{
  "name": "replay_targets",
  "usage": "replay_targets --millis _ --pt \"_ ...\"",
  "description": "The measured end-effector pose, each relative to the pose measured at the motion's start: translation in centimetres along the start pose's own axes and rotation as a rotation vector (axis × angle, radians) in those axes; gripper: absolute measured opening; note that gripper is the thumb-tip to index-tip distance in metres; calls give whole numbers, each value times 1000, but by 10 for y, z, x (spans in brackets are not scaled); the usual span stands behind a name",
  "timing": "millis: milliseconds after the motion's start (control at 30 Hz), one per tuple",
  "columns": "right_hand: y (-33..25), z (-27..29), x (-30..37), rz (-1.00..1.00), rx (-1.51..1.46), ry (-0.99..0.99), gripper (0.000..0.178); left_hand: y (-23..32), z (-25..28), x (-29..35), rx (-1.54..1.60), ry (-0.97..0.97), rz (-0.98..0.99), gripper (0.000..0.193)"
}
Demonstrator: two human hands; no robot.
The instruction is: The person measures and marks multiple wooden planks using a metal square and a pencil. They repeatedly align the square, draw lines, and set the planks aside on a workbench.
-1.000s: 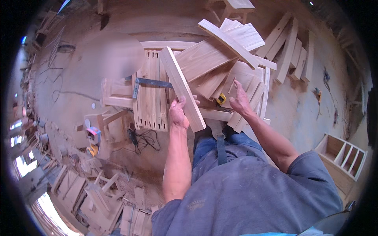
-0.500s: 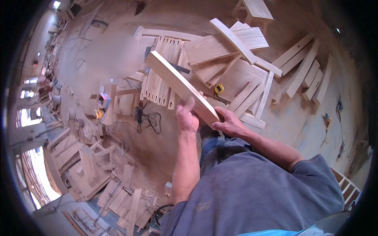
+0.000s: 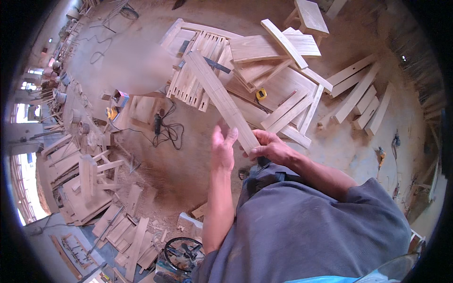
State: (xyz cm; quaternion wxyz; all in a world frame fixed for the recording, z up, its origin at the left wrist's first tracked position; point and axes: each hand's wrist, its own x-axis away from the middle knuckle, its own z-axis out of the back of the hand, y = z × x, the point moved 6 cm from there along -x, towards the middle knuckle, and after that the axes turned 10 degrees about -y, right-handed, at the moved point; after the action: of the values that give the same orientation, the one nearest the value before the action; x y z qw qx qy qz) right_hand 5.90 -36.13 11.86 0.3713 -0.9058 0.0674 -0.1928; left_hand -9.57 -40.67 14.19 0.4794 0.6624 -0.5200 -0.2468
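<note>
Wooden plank (image 3: 221, 96) | right hand (image 3: 270, 147) fingers clamped on near end | left hand (image 3: 222, 150) fingers apart, flat alongside

The long wooden plank (image 3: 221, 96) has swung up off the slatted frame (image 3: 198, 70) — a second ago it lay across the pile. The right hand (image 3: 269, 147), then resting on the boards by the yellow tape measure (image 3: 261, 94), now grips the plank's near end. The left hand (image 3: 222, 150) has opened — fingers flat along the plank's edge.
</note>
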Motion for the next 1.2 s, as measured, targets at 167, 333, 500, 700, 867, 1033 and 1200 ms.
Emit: replay_targets --millis 167,333,500,700,867,1033,1200 --pt "30 0 16 -8 87 143 48 129 -17 82 -269 32 -431 51" --pt "80 6 11 -62 68 222 37 216 20 172 50 -94 -970 47" --pt "84 44 43 -127 149 453 36 195 16 159 115 -56 -887 46" --pt "91 115 76 -230 210 557 41 185 3 118 117 -52 -819 44" --pt "77 172 95 -130 156 487 42 182 -31 55 119 -79 -783 43" --pt "43 205 77 -24 135 441 40 185 -68 -5 78 -109 -752 41" --pt "11 247 34 -35 187 487 42 190 -102 -51 41 -119 -737 40"
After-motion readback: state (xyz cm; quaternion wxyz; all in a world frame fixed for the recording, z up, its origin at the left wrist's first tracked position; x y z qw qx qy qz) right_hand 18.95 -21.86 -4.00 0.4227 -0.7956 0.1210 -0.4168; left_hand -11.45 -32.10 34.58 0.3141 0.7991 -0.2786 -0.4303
